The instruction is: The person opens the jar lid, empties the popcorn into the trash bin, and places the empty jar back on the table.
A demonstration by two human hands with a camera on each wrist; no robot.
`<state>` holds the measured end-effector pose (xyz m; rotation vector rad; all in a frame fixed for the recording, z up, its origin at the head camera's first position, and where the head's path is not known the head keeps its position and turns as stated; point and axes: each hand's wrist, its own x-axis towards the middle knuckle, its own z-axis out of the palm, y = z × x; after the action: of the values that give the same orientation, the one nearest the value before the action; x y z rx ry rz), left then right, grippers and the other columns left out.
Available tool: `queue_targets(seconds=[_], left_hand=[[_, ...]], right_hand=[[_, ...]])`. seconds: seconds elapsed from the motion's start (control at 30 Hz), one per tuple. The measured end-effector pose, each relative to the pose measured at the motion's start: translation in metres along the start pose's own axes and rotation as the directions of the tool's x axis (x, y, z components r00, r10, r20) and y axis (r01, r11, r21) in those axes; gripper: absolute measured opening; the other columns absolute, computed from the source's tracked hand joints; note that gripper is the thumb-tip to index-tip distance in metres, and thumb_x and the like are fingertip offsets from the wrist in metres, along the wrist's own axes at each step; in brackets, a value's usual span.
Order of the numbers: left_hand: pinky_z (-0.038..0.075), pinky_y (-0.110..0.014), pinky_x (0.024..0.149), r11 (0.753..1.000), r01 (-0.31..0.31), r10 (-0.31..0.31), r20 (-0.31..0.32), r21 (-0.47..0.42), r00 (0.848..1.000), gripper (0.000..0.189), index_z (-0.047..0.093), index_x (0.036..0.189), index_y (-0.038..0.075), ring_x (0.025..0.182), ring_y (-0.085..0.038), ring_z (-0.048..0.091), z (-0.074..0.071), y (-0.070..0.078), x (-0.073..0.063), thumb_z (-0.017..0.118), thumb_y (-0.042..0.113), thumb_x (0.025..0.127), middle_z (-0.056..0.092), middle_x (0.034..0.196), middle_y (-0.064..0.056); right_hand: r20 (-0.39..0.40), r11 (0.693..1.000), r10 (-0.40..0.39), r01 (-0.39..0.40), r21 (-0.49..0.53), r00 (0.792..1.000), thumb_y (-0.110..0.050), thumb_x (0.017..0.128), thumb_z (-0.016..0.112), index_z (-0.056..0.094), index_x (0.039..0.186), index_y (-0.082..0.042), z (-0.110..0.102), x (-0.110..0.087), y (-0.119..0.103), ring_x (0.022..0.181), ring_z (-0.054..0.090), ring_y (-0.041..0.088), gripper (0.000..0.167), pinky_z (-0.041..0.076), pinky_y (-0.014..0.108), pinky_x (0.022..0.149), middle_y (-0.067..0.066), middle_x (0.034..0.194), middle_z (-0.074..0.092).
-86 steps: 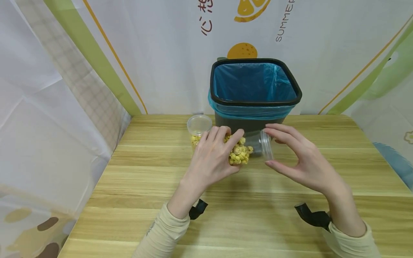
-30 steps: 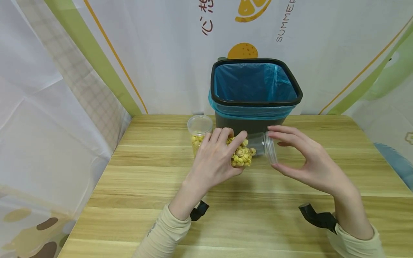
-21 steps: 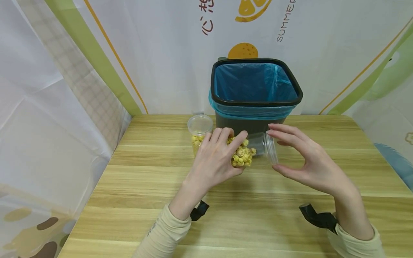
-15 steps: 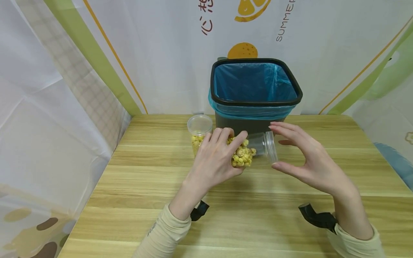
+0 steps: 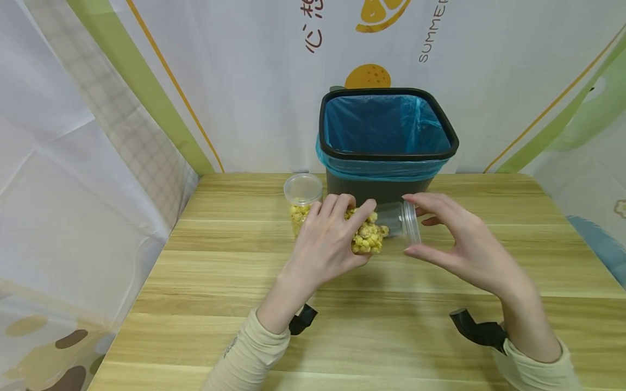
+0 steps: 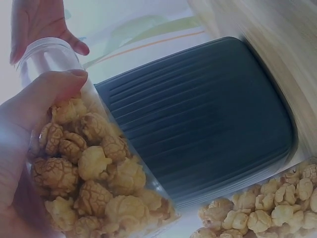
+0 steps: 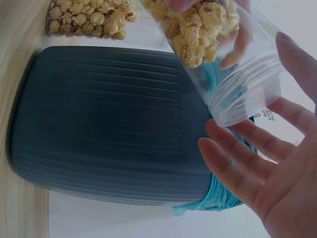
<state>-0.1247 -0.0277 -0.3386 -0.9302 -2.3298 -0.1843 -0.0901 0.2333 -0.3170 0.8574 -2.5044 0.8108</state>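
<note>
My left hand (image 5: 325,244) grips a clear plastic jar (image 5: 367,239) of yellow popcorn, tipped on its side above the table. The mouth end points right, and the popcorn lies toward the base. At that end, the thumb and fingertips of my right hand (image 5: 464,244) span the clear ridged lid (image 5: 412,221). In the right wrist view, the fingertips (image 7: 215,130) lie at the lid's edge, with the thumb on the opposite side. A second popcorn jar (image 5: 303,188) stands upright left of the bin, its lower part hidden by my left hand.
A dark bin (image 5: 381,187) with a blue liner (image 5: 386,127) stands at the table's back edge, just behind the tipped jar. Printed cloth (image 5: 269,81) hangs around the wooden table (image 5: 371,336). Black wrist mounts (image 5: 479,330) stick out from the sleeves.
The tipped jar has shifted slightly right since the earliest frame. My right fingers spread off the lid about half a second ago and have closed around it again. The left grip is unchanged.
</note>
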Motion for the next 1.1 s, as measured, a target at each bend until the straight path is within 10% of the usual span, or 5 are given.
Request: queue_targets(seconds=[0.5,0.67,1.1], left_hand=[[0.047,-0.035,0.082,1.0,0.007,-0.007,0.003,-0.005,1.0,0.082,0.052,0.14,0.024,0.102,-0.023,0.056,0.0,0.0,0.0,0.083,0.056,0.071,0.06,0.119,-0.004],[0.047,-0.035,0.082,1.0,0.007,-0.007,0.002,-0.007,1.0,0.082,0.052,0.14,0.024,0.102,-0.023,0.056,0.0,0.0,0.0,0.083,0.057,0.071,0.06,0.119,-0.004],[0.047,-0.035,0.081,1.0,0.014,-0.014,-0.011,-0.019,1.0,0.082,0.052,0.139,0.024,0.1,-0.023,0.056,0.001,-0.002,0.001,0.085,0.054,0.07,0.06,0.118,-0.004]], right_hand=[[-0.038,0.988,-0.136,0.139,0.069,0.99,0.003,0.055,0.097,0.058,0.144,-0.01,-0.003,0.002,0.001,0.133,0.053,0.002,0.098,0.044,0.008,0.104,0.015,0.147,0.056],[-0.056,0.978,-0.17,0.175,0.115,0.984,-0.016,0.07,0.095,0.059,0.142,-0.006,-0.003,0.002,0.004,0.135,0.053,0.005,0.081,0.044,0.01,0.105,0.019,0.145,0.056],[-0.04,0.993,-0.08,0.083,0.085,0.996,0.007,0.056,0.095,0.054,0.147,-0.008,-0.01,-0.001,0.006,0.131,0.053,-0.002,0.102,0.046,0.007,0.1,0.012,0.145,0.058]])
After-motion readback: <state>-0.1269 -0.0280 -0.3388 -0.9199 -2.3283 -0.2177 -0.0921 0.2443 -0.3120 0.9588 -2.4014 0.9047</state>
